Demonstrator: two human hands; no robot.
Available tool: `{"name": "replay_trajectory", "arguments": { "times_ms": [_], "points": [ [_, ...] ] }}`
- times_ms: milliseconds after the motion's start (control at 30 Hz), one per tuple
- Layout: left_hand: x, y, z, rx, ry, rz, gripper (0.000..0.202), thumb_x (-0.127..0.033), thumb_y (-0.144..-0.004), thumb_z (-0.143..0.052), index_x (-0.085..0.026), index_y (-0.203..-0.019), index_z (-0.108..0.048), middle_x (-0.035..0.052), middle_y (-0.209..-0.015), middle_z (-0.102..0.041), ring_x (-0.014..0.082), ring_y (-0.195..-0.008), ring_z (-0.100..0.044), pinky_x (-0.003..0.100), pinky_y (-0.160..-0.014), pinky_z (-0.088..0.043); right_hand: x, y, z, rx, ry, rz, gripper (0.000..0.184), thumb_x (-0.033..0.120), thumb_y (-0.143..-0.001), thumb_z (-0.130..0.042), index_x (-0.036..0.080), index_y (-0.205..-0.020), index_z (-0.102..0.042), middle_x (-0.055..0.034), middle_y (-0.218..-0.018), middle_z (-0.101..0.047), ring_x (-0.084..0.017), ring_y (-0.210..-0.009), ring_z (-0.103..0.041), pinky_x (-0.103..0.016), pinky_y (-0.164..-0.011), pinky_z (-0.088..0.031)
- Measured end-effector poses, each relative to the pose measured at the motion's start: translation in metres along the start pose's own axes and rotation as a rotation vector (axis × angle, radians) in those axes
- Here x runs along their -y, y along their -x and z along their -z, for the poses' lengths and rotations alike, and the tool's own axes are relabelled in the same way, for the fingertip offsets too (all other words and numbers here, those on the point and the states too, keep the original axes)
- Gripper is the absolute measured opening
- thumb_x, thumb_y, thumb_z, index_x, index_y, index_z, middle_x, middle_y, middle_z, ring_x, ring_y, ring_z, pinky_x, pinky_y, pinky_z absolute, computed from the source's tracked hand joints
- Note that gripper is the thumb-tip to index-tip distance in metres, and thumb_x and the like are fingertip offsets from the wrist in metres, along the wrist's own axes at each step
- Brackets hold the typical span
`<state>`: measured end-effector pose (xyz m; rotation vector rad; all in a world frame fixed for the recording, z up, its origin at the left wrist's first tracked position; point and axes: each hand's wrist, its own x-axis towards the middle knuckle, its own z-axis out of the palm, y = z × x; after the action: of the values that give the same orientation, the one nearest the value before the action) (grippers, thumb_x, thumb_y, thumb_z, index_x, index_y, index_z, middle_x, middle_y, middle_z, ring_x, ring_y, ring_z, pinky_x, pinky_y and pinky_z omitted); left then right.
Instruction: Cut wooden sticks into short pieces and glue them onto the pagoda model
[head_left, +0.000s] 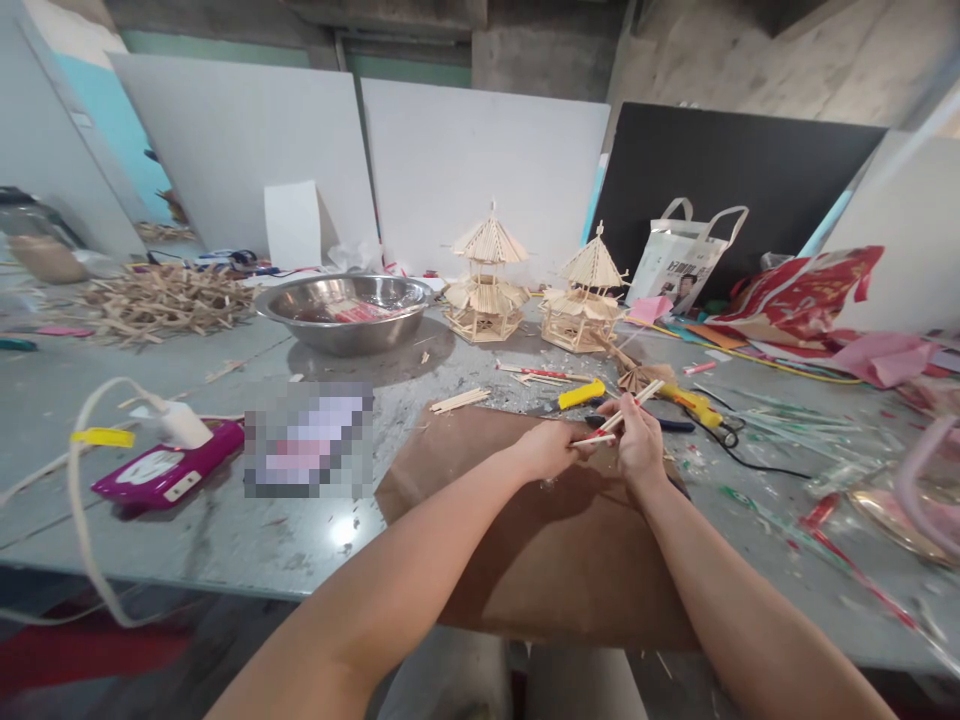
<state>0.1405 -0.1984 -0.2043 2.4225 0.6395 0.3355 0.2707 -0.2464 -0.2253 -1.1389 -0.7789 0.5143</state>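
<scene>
Both my hands are close together above the brown board [540, 540] on the table. My left hand [553, 450] is closed on thin wooden sticks [598, 440] with red marks. My right hand [640, 438] grips pale wooden sticks [648, 392] that point up to the right. Whether the two hands share any stick is hard to tell. Just beyond them lie a yellow-handled cutter [581, 394], a yellow glue gun [694, 404] and a small bundle of loose sticks [460, 401]. Two stick-built pagoda models, a taller one [491, 285] and a shorter one [585, 300], stand behind.
A steel basin [345, 325] holds red-and-clear packets. Left are a pile of sticks [169, 300], a purple power strip [176, 465] with a white cable, and a blurred-out phone-like object [311, 440]. Plastic wrappers [795, 425] and a white bag [675, 260] occupy the right.
</scene>
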Motion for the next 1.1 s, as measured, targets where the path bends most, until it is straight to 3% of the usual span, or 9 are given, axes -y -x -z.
{"name": "replay_trajectory", "arguments": {
  "times_ms": [267, 533, 667, 933, 1100],
  "points": [
    [0.002, 0.001, 0.002, 0.075, -0.093, -0.008, 0.029, -0.035, -0.074, -0.039, -0.019, -0.075, -0.062, 0.0028, -0.062, -0.060, 0.0126, -0.055, -0.051, 0.021, -0.051, -0.034, 0.006, -0.002, -0.002, -0.078, -0.082, -0.034, 0.040, 0.050, -0.065, -0.050, 0.013, -0.053, -0.056, 0.0058, -0.033, -0.038, -0.003, -0.026, -0.031, -0.017, -0.028, -0.022],
    [0.002, 0.005, 0.001, 0.038, -0.187, 0.030, 0.033, -0.040, -0.074, -0.038, -0.019, -0.070, -0.062, 0.0051, -0.061, -0.060, 0.0137, -0.054, -0.049, 0.022, -0.048, -0.032, 0.011, -0.010, 0.006, -0.180, -0.243, -0.036, 0.037, 0.050, -0.066, -0.051, 0.015, -0.056, -0.053, 0.0082, -0.034, -0.037, -0.003, -0.025, -0.030, -0.017, -0.026, -0.025],
    [0.004, 0.004, 0.000, 0.023, -0.191, 0.035, 0.034, -0.040, -0.075, -0.036, -0.019, -0.073, -0.062, 0.0050, -0.064, -0.060, 0.0136, -0.055, -0.050, 0.022, -0.049, -0.032, 0.008, -0.009, 0.003, -0.089, -0.204, -0.110, 0.036, 0.050, -0.060, -0.057, 0.015, -0.056, -0.051, 0.0098, -0.032, -0.033, -0.002, -0.025, -0.028, -0.016, -0.026, -0.024],
    [0.013, 0.004, -0.003, -0.049, -0.136, 0.059, 0.028, -0.037, -0.074, -0.038, -0.021, -0.076, -0.061, 0.0020, -0.069, -0.061, 0.0131, -0.060, -0.052, 0.020, -0.053, -0.035, 0.006, 0.001, -0.004, 0.262, 0.005, -0.329, 0.040, 0.054, -0.055, -0.059, 0.014, -0.059, -0.055, 0.0085, -0.034, -0.037, -0.003, -0.025, -0.029, -0.017, -0.026, -0.026],
    [0.014, 0.004, -0.002, -0.062, -0.088, 0.067, 0.026, -0.037, -0.074, -0.041, -0.020, -0.074, -0.061, 0.0011, -0.068, -0.060, 0.0120, -0.061, -0.051, 0.019, -0.056, -0.035, 0.009, 0.003, -0.004, 0.319, 0.013, -0.346, 0.037, 0.050, -0.056, -0.060, 0.013, -0.059, -0.056, 0.0079, -0.035, -0.038, -0.002, -0.026, -0.028, -0.016, -0.027, -0.021]
  ]
}}
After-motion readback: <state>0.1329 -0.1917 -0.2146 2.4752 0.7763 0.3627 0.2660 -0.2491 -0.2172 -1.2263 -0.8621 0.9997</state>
